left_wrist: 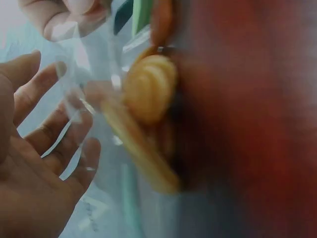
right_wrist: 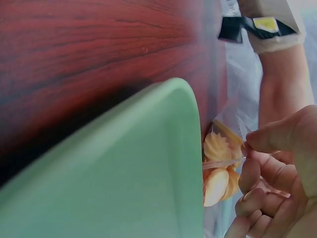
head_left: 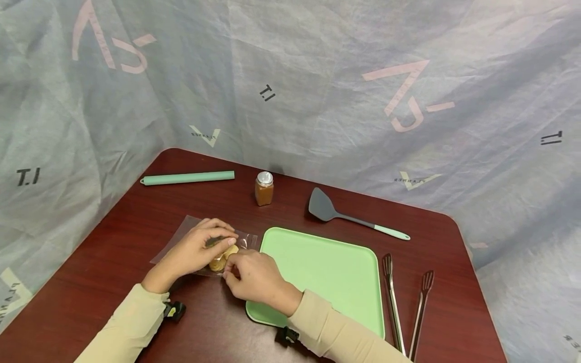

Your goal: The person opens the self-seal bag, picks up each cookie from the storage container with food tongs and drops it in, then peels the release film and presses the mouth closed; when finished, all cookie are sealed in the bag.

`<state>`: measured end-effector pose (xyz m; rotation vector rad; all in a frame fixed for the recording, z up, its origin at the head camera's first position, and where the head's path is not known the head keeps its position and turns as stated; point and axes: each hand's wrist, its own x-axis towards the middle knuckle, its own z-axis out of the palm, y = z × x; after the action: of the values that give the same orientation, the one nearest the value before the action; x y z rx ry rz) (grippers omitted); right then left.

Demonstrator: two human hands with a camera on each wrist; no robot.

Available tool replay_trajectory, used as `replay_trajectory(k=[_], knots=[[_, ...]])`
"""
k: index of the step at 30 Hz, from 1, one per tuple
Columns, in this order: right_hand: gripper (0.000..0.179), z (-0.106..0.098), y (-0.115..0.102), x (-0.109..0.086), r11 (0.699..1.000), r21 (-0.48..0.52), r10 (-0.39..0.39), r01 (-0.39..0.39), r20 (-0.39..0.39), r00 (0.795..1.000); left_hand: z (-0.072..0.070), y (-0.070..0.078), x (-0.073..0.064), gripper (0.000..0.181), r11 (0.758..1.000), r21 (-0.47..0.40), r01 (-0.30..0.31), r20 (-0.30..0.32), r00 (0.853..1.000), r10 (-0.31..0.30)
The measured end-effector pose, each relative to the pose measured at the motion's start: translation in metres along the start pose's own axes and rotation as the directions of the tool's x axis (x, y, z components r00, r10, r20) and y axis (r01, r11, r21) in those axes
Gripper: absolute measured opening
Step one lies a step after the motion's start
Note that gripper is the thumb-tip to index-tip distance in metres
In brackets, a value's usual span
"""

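A clear plastic bag [head_left: 182, 233] of golden cookies [head_left: 219, 263] lies on the table, left of the green tray [head_left: 327, 267]. My left hand [head_left: 197, 250] is over the bag; in the left wrist view its fingers [left_wrist: 54, 121] are spread and loosely bent beside the plastic. My right hand [head_left: 257, 277] pinches the bag's near edge between thumb and fingers, which the right wrist view shows close up. Swirled and ridged cookies [right_wrist: 218, 147] show through the film there. In the head view the hands partly hide the bag and cookies.
Behind the bag lie a mint-green rolling pin [head_left: 190, 177] and a jar of brown spice [head_left: 264, 190] with a silver lid. A grey spatula [head_left: 323, 205] rests behind the tray. Metal tongs [head_left: 393, 302] lie spread on the tray's right. Grey cloth [head_left: 317, 101] hangs behind the table.
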<state>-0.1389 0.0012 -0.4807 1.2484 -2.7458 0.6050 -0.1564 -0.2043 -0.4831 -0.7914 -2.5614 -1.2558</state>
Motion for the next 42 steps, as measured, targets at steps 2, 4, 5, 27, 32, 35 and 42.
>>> replay_trajectory(k=[2,4,5,27,32,35,42], knots=[[0.006,0.0,-0.001,0.0,1.0,-0.005,-0.004,0.004,-0.005,1.0,-0.003,0.001,0.011,0.014,1.0,0.021,0.007,0.048,0.999,-0.008],[0.006,-0.001,-0.002,-0.001,1.0,-0.009,-0.008,0.008,0.0,1.0,-0.005,0.002,0.024,0.017,0.998,0.059,0.006,0.118,0.993,-0.013],[0.006,-0.001,-0.002,-0.001,1.0,-0.01,-0.009,0.009,0.004,1.0,-0.006,0.001,0.03,0.018,0.996,0.084,0.003,0.156,0.988,-0.017],[0.008,0.0,-0.007,-0.008,0.986,-0.159,-0.052,0.052,0.0,0.999,0.004,-0.01,0.07,0.008,0.975,0.217,0.046,0.447,0.884,-0.141],[0.01,-0.009,-0.01,-0.004,0.974,-0.219,-0.07,0.05,-0.083,0.994,-0.003,-0.017,0.063,0.008,0.995,0.065,0.072,0.374,0.923,-0.092],[0.011,-0.018,-0.014,-0.001,0.967,-0.254,-0.066,0.036,-0.109,0.992,-0.01,-0.017,0.061,0.008,0.993,0.002,0.114,0.325,0.939,-0.109],[0.01,-0.03,-0.024,-0.002,0.946,-0.318,-0.107,0.061,-0.13,0.986,-0.025,-0.016,0.055,0.012,0.963,-0.138,0.233,0.241,0.951,-0.196]])
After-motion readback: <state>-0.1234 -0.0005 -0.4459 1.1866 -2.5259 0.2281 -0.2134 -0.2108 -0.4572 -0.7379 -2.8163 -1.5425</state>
